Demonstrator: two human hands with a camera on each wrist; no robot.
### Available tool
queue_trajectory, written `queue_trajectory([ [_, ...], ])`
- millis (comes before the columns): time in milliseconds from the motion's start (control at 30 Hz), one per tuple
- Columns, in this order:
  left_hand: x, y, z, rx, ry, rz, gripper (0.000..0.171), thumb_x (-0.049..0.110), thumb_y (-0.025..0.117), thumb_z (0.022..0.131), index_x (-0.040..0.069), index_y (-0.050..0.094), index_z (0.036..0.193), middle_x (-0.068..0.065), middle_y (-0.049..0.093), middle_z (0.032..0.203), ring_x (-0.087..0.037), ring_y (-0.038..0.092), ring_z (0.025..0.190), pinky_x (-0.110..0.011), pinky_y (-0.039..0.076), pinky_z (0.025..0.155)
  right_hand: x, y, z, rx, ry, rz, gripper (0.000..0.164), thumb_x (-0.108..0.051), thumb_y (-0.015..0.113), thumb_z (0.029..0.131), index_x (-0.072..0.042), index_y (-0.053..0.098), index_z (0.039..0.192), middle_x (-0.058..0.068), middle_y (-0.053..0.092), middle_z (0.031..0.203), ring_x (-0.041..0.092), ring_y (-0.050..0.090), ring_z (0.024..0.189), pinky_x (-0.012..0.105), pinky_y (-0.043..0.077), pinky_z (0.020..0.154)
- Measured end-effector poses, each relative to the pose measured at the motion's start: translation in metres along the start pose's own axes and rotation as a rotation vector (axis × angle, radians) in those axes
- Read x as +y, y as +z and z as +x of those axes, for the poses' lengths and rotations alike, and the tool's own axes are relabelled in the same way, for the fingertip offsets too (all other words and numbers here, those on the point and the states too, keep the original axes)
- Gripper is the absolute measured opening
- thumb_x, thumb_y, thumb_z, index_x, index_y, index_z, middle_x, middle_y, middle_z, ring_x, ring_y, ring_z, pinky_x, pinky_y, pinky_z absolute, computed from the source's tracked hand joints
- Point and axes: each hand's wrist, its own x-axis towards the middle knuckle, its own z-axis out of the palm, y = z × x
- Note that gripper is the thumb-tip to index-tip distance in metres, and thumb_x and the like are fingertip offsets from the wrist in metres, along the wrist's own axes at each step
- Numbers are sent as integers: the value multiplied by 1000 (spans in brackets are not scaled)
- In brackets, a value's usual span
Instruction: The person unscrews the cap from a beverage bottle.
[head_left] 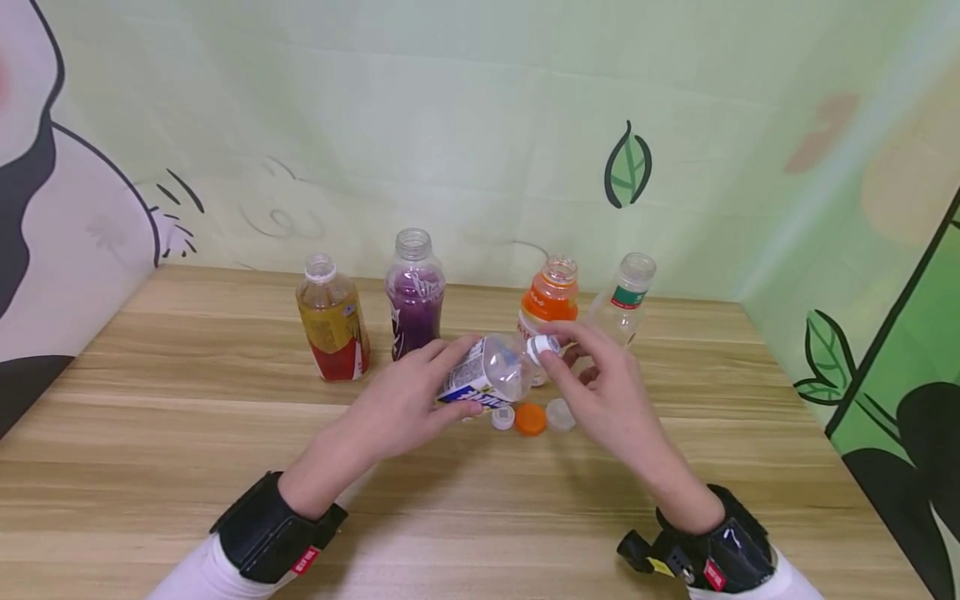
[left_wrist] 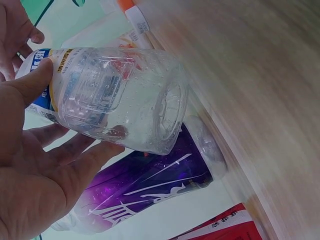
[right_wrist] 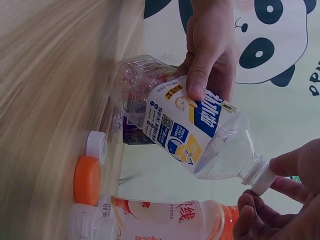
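Note:
A clear plastic bottle [head_left: 507, 367] with a white and blue label is tilted above the table, its neck toward the right. My left hand [head_left: 401, 400] grips it round the label, thumb on the near side in the right wrist view. At the neck my right hand [head_left: 611, 392] pinches a white cap [head_left: 542, 345] between thumb and fingers; the cap sits on the bottle mouth, and how tightly cannot be seen. In the left wrist view the bottle's base [left_wrist: 172, 107] looks drained, with droplets on the inner wall. Below it lie a white cap [head_left: 503, 417], an orange cap [head_left: 531, 420] and a translucent cap [head_left: 561, 414].
Uncapped bottles stand along the back of the wooden table [head_left: 187, 450]: a yellow-and-red one [head_left: 333, 329], a purple one [head_left: 415, 304], an orange one [head_left: 551, 302] and a clear one with a green label [head_left: 627, 296]. A printed cloth backdrop [head_left: 450, 150] hangs behind.

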Motion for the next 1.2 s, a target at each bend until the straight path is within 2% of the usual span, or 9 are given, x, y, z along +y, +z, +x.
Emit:
queue_trajectory([
  [433, -1, 0, -1, 5, -13, -13, 76, 45, 74, 87, 13, 42, 148, -6, 56, 126, -19, 60, 101, -34, 49, 85, 1, 2, 0, 45, -38, 44, 28, 2, 65, 92, -7, 64, 119, -6, 62, 107, 15, 58, 84, 27, 49, 59],
  [667, -2, -1, -1, -2, -22, -34, 76, 44, 75, 86, 14, 43, 148, -6, 55, 128, -19, 60, 102, -34, 49, 86, 1, -1, -2, 50, -29, 32, 29, 1, 64, 94, -7, 62, 121, -7, 60, 109, 14, 56, 87, 26, 49, 60],
  [833, -2, -4, -2, -15, -60, -71, 78, 46, 74, 86, 13, 40, 149, -8, 54, 130, -19, 60, 100, -33, 49, 83, 4, -4, -2, 63, -44, 22, 29, 2, 65, 93, -5, 63, 120, -7, 60, 107, 16, 56, 87, 25, 48, 60],
  [967, -4, -5, -1, -6, -77, -105, 80, 44, 74, 87, 10, 38, 149, -11, 54, 128, -19, 60, 98, -32, 50, 82, 8, -7, -2, 61, -88, -29, 30, 2, 68, 91, -5, 64, 119, -6, 61, 103, 15, 56, 83, 24, 47, 59],
  [1200, -6, -3, 3, 38, -37, -137, 78, 41, 74, 88, 3, 37, 145, -8, 54, 126, -19, 59, 104, -32, 47, 89, 16, -16, -4, -10, -107, -172, 28, -2, 72, 89, -7, 67, 116, -7, 62, 100, 10, 55, 79, 22, 45, 56],
])
